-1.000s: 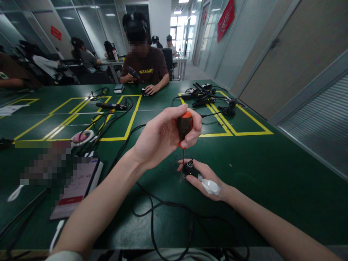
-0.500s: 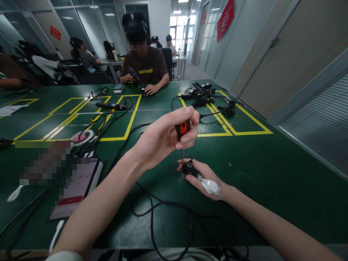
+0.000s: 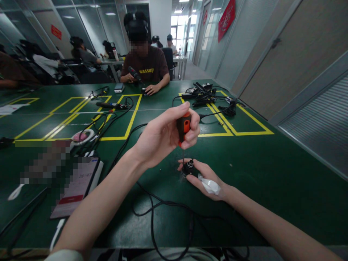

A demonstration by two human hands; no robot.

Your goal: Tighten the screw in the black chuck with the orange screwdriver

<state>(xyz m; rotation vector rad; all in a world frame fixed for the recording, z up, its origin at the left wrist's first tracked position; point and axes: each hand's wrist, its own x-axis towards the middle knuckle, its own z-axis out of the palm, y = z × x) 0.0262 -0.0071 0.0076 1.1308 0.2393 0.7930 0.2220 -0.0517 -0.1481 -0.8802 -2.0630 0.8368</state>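
My left hand (image 3: 174, 128) is wrapped round the black and orange handle of a screwdriver (image 3: 184, 127), held upright. Its thin shank points down to a small round black part (image 3: 188, 167) with a short metal-ringed stem on top. Whether the tip sits in the part is too small to tell. My right hand (image 3: 204, 173) steadies that part on the green table (image 3: 258, 163), thumb on the near side and fingers behind it. A white dressing (image 3: 210, 185) covers the base of my right thumb.
Black cables (image 3: 163, 203) loop across the table before me. A phone (image 3: 77, 185) lies at the left beside a white tape roll (image 3: 83, 137). Farther back are a pile of black devices (image 3: 202, 95) and a corded tool (image 3: 111, 105). Opposite, a co-worker (image 3: 146, 65) holds a power screwdriver.
My left hand has loosened and shifted its fingers on the handle, so more of the orange shows. My right hand and the black part stay in place.
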